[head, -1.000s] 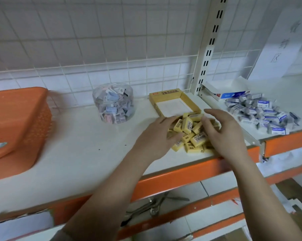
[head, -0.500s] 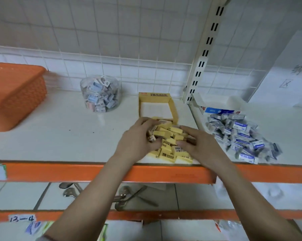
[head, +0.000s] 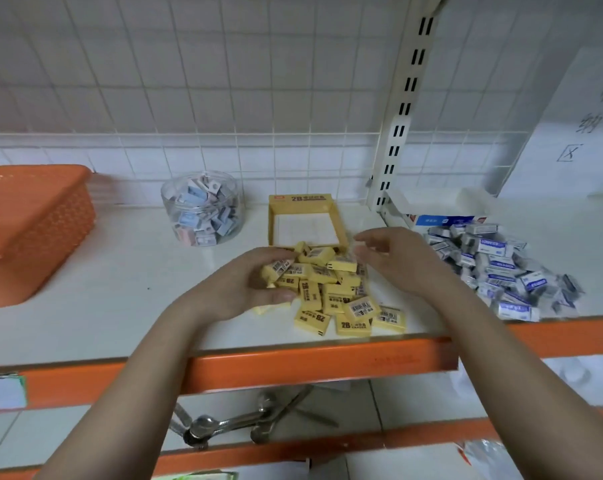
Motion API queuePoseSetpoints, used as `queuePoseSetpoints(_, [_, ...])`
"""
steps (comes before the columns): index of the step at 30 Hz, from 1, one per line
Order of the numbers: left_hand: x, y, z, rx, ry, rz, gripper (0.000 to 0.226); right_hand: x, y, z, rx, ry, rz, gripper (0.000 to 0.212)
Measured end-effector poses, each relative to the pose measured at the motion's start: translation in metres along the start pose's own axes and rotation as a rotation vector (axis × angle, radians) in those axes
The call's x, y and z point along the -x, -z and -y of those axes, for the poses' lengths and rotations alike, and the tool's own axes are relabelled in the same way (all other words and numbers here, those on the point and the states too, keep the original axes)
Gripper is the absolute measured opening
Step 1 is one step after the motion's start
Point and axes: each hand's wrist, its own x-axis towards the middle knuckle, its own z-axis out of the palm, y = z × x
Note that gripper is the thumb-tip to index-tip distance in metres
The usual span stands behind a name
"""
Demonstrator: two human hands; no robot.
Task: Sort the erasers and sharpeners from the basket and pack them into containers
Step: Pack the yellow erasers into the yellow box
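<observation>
Erasers, the yellow 2B kind (head: 331, 292), sit in a loose pile at the centre of the frame, right on the front part of the white shelf (head: 102, 306), just above its orange front edge. The left hand (head: 244, 285) is curled round a few of them at the left side of the pile, thumb underneath, fingers over the top. The right hand (head: 397, 261) hovers at the pile's upper right with fingers spread and relaxed, holding nothing as far as I can see. Just behind the pile is the yellow cardboard box (head: 305, 220), open top, with a few erasers leaning over its near edge. Left of that box, toward the tiled wall, stands a clear round tub (head: 203, 209) packed with small sharpeners in blue, grey and pink. At the far left of the frame is the orange basket (head: 33, 230), tipped a bit. Over on the right there's a second heap, white-and-blue erasers (head: 497, 268), with a white and blue box (head: 442, 213) behind it. Some metal spoons (head: 230, 424) lie on the lower shelf at the bottom centre.
</observation>
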Motion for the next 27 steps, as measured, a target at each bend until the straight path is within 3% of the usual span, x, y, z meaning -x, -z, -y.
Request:
queuePoseSetpoints(2, [-0.005, 0.015, -0.002, 0.040, 0.042, 0.027, 0.041, -0.020, -0.001, 0.007, 0.034, -0.005, -0.017, 0.037])
queuePoseSetpoints(7, [-0.041, 0.035, 0.001, -0.385, 0.088, -0.266, 0.031, -0.061, -0.017, 0.016, 0.095, -0.109, 0.029, 0.050])
queuePoseSetpoints(10, [-0.062, 0.028, -0.001, -0.514, 0.199, -0.235, 0.033, -0.073, -0.022, 0.012, 0.116, -0.159, 0.035, 0.052])
queuePoseSetpoints(17, [-0.085, 0.010, -0.003, -0.475, 0.239, -0.333, 0.029, -0.075, -0.019, -0.009, 0.003, -0.185, -0.026, 0.031])
queuePoseSetpoints(19, [-0.084, 0.006, -0.005, -0.429, 0.248, -0.342, 0.032, -0.072, -0.017, -0.010, -0.009, -0.186, -0.039, 0.036])
queuePoseSetpoints(24, [-0.053, 0.005, -0.003, -0.495, 0.422, -0.549, 0.039, -0.058, -0.005, 0.007, 0.110, 0.006, -0.123, 0.032])
queuePoseSetpoints(27, [-0.022, -0.005, -0.001, -0.499, 0.536, -0.543, 0.033, -0.044, 0.000, 0.026, 0.007, 0.148, 0.058, 0.027])
